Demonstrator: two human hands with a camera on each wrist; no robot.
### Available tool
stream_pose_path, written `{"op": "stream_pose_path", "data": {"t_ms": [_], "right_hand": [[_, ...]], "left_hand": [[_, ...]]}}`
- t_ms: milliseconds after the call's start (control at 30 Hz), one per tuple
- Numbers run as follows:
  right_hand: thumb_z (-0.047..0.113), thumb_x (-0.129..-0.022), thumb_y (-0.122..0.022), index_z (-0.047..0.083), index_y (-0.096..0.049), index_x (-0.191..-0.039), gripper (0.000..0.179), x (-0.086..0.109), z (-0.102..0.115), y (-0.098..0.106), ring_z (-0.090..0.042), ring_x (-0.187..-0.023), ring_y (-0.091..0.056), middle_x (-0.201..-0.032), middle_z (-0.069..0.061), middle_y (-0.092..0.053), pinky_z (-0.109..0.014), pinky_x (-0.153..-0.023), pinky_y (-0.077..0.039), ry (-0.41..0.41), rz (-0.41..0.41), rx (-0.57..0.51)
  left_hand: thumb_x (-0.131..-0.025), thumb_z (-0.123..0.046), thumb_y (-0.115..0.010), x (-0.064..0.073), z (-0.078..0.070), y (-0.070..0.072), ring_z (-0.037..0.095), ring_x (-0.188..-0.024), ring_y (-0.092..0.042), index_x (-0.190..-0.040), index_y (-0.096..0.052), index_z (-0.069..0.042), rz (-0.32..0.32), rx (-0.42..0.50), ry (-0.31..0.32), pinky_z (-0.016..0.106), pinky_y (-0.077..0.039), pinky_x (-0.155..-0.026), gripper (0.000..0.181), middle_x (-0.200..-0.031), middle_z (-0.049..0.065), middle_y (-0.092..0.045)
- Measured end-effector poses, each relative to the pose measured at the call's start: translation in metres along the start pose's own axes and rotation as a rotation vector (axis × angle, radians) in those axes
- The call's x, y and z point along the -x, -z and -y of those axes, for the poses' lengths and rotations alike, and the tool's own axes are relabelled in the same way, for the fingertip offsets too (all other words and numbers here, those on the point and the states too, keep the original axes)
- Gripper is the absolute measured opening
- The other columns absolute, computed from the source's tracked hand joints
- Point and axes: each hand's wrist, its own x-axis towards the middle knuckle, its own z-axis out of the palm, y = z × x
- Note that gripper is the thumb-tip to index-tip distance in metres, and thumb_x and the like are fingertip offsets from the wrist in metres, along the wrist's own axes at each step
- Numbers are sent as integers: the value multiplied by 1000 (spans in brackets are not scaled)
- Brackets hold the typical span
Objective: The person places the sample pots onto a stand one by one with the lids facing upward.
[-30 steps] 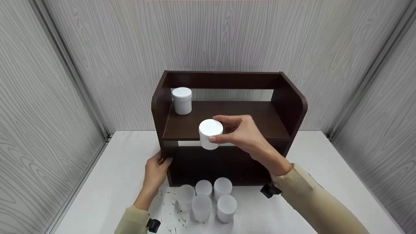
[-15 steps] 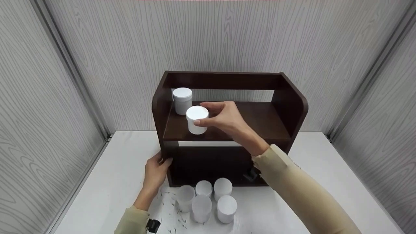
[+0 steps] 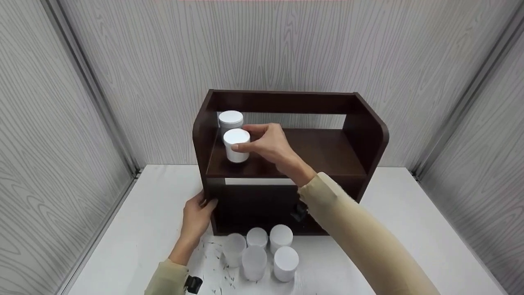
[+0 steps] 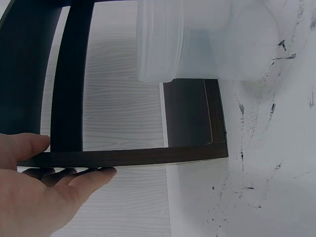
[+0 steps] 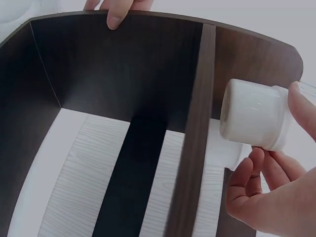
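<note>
Pinched by its lid between thumb and fingers, a white lidded jar point(image 3: 236, 152) is upright in my right hand point(image 3: 268, 143), over the upper board of a dark brown shelf unit point(image 3: 319, 151). In the right wrist view the held jar point(image 5: 253, 111) appears just above that board, apart from it. Behind it a second white jar point(image 3: 231, 118) stands at the upper board's left end, partly hidden. My left hand point(image 3: 196, 217) grips the unit's left side panel, thumb on the inner face and fingers outside, as the left wrist view also shows.
Several white jars point(image 3: 285, 264) stand close together on the white table point(image 3: 135, 237), in front of the unit's lower compartment. Dark marks speckle the table near them. Grey wood-patterned walls point(image 3: 278, 49) enclose the back and sides.
My right hand has carried the jar leftward and farther back, from in front of the unit to over the upper board near the standing jar. The left hand keeps its place.
</note>
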Motion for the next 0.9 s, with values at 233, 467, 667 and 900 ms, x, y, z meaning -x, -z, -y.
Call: {"op": "stream_pose_path", "data": {"t_ms": [233,467,667,900], "right_hand": [[20,-74,-98,9,-78,-127,57,-7,-7,-8,-15,-130,-56,-129,-2,-72,-29,-106,-48,-1,-42,65],[19,-73,-99,8,-77,-127,59,-11,-12,-15,-16,-128,-57,-132,-4,-71,-29,-106,-48,-16,-71,70],[21,-72,-100,8,-78,-126,59,-14,-15,-18,-16,-128,-59,-129,-3,-72,-29,-107,-46,-23,-82,55],[21,-73,-99,9,-78,-126,58,-16,-18,-21,-16,-126,-60,-127,-1,-74,-28,-106,-47,-19,-81,40]], "left_hand": [[-106,-10,-60,0,0,1,47,-137,-53,-150,-47,12,-5,-17,-10,51,-49,-109,51,-148,31,-54],[-106,-9,-60,0,0,0,47,-136,-54,-151,-46,12,-5,5,-16,50,-50,-108,51,-148,31,-54],[-105,-8,-59,0,-1,1,47,-136,-54,-150,-45,14,-9,8,-11,50,-50,-108,52,-148,32,-53],[-105,-10,-60,0,-1,0,48,-136,-53,-151,-44,14,-10,1,-5,50,-50,-108,54,-148,34,-52]]}}
